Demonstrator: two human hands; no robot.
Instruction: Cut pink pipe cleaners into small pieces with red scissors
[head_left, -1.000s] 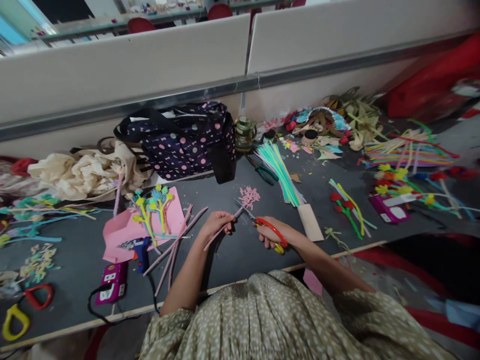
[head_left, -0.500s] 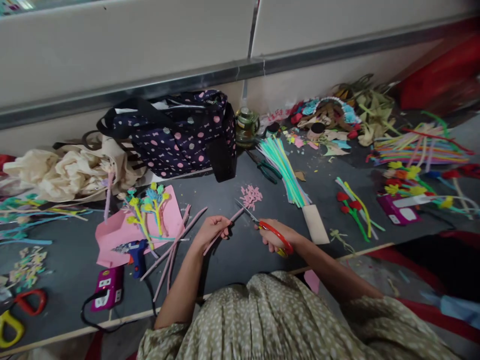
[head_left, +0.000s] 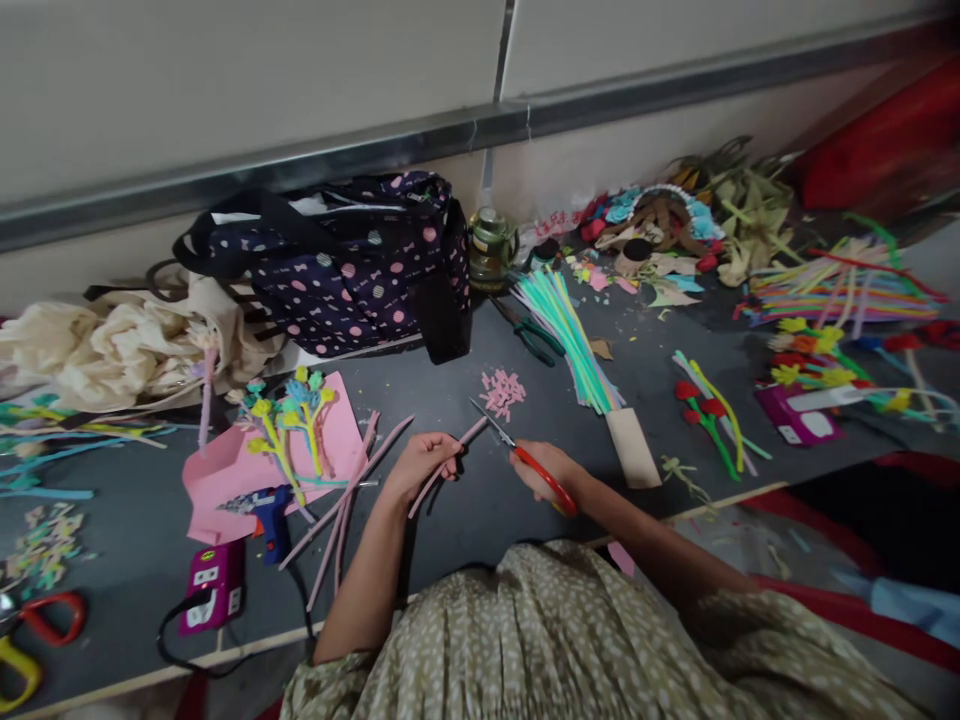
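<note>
Between the fingers of my left hand (head_left: 426, 462) is a pink pipe cleaner (head_left: 472, 432), its upper end sticking out toward the blades. My right hand (head_left: 546, 472) is wrapped round the red and yellow handles of a pair of scissors (head_left: 501, 430), whose tips point up and left by that end. Just beyond the tips lies a small heap of short pink cut pieces (head_left: 502, 393). More pink pipe cleaners (head_left: 341, 510) lie crossed to the left of my left hand.
On the left are a blue glue gun (head_left: 274, 525), a pink sheet (head_left: 210, 480) with pipe-cleaner flowers, a purple power strip (head_left: 214, 590) and other scissors (head_left: 56, 618). A patterned bag (head_left: 352, 270) and pliers (head_left: 534, 335) stand behind; a pipe-cleaner bundle (head_left: 574, 340) lies right.
The scissor handles and my right hand have shifted slightly, with the fingers closer together. My left hand holds the pipe cleaner almost in the same place. The view has tilted a little.
</note>
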